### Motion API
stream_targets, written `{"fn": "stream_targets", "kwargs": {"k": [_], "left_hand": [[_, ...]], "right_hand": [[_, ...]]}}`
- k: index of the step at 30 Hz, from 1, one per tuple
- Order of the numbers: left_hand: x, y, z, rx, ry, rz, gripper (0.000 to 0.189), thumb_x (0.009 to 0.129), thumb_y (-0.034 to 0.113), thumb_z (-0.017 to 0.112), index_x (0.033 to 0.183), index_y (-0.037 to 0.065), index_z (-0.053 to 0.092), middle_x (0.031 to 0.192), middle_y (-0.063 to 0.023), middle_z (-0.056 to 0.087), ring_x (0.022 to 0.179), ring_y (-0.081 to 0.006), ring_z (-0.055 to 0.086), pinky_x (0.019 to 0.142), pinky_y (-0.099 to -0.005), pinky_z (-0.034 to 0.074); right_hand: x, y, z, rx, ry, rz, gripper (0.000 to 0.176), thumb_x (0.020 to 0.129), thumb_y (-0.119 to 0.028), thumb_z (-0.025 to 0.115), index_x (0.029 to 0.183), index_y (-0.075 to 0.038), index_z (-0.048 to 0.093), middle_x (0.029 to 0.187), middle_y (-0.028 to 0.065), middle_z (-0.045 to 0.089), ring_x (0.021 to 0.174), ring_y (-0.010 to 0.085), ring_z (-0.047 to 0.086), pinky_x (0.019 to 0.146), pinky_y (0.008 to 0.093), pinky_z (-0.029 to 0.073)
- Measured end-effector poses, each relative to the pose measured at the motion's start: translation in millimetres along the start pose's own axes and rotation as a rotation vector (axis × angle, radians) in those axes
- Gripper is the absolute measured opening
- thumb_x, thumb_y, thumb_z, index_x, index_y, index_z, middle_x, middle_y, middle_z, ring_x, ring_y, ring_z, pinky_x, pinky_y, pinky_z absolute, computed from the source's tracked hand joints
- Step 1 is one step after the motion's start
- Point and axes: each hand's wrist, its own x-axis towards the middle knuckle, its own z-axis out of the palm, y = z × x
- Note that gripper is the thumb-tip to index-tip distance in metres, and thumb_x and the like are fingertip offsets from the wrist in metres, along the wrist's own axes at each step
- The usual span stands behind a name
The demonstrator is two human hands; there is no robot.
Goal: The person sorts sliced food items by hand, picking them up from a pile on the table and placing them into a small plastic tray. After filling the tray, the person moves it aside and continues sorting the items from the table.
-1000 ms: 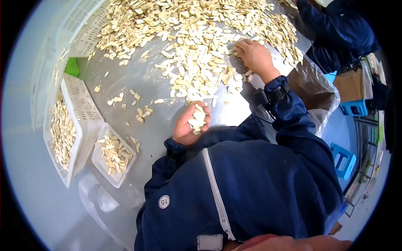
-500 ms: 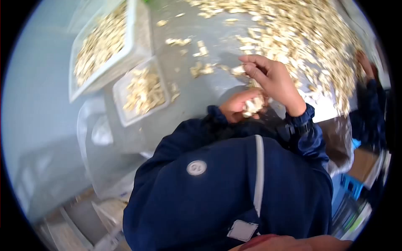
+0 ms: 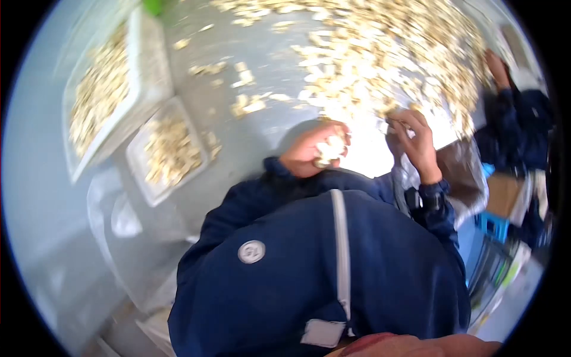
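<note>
My left hand (image 3: pixel 306 149) is curled palm up, cupping a small clump of pale cream slices (image 3: pixel 331 149) in front of my jacket. To its right, my right hand (image 3: pixel 418 143) has its thumb and fingers pinched together at the near edge of a wide spread of the same pale slices (image 3: pixel 369 65). What sits between those fingertips I cannot tell. A bright white patch of the table (image 3: pixel 363 146) shows between the two hands.
A small white tray (image 3: pixel 132 159) of slices stands at left, beside a larger white bin (image 3: pixel 138 65) also filled with them. Loose slices (image 3: pixel 247 106) lie on the grey table. A clear plastic bag (image 3: pixel 464 175) hangs at the near right edge. Another person's hand (image 3: pixel 497 68) is at far right.
My right hand has moved right, away from above my left hand, to the edge of the spread. My left hand still cups its slices. The whole view has shifted.
</note>
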Motion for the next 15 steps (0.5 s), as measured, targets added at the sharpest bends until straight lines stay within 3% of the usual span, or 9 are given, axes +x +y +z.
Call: {"fn": "stream_targets", "kwargs": {"k": [3,4,9,12,15], "left_hand": [[1,7,9,-0.226,0.077,-0.125,0.033,0.112,0.034,0.050,0.128,0.007,0.061,0.113,-0.0113,0.065,0.093,-0.0225,0.064,0.068,-0.0321,0.055],[1,10,10,-0.219,0.078,-0.132,0.034,0.112,0.034,0.049,0.128,0.007,0.060,0.114,-0.0118,0.065,0.093,-0.0227,0.063,0.068,-0.0319,0.055],[2,10,9,-0.190,0.041,-0.102,0.034,0.113,0.034,0.045,0.129,0.006,0.059,0.115,-0.0125,0.064,0.095,-0.0231,0.061,0.068,-0.0328,0.055],[1,8,8,-0.205,0.050,-0.081,0.034,0.113,0.034,0.044,0.129,0.007,0.058,0.116,-0.0124,0.063,0.095,-0.0229,0.061,0.068,-0.0327,0.055],[-1,8,9,-0.208,0.060,-0.070,0.035,0.114,0.034,0.044,0.129,0.007,0.058,0.116,-0.0122,0.063,0.094,-0.0225,0.061,0.068,-0.0325,0.054]], "right_hand": [[-6,32,-17,-0.239,0.150,0.110,0.016,0.098,-0.011,0.066,0.108,-0.007,0.077,0.111,0.0150,0.071,0.102,0.0388,0.065,0.089,0.0431,0.054],[0,39,-21,-0.376,0.245,0.031,0.017,0.097,-0.010,0.066,0.109,-0.008,0.077,0.108,0.0145,0.071,0.100,0.0372,0.066,0.087,0.0432,0.055],[58,29,-3,-0.209,0.217,0.135,0.018,0.096,-0.019,0.068,0.110,-0.014,0.079,0.105,0.0095,0.073,0.097,0.0332,0.070,0.081,0.0418,0.057],[86,22,21,-0.396,0.258,-0.030,0.017,0.096,-0.025,0.068,0.104,-0.015,0.079,0.099,0.0082,0.074,0.094,0.0323,0.070,0.080,0.0429,0.058],[92,19,27,-0.523,0.185,0.022,0.019,0.095,-0.031,0.068,0.103,-0.016,0.078,0.095,0.0071,0.073,0.094,0.0317,0.070,0.078,0.0448,0.057]]}}
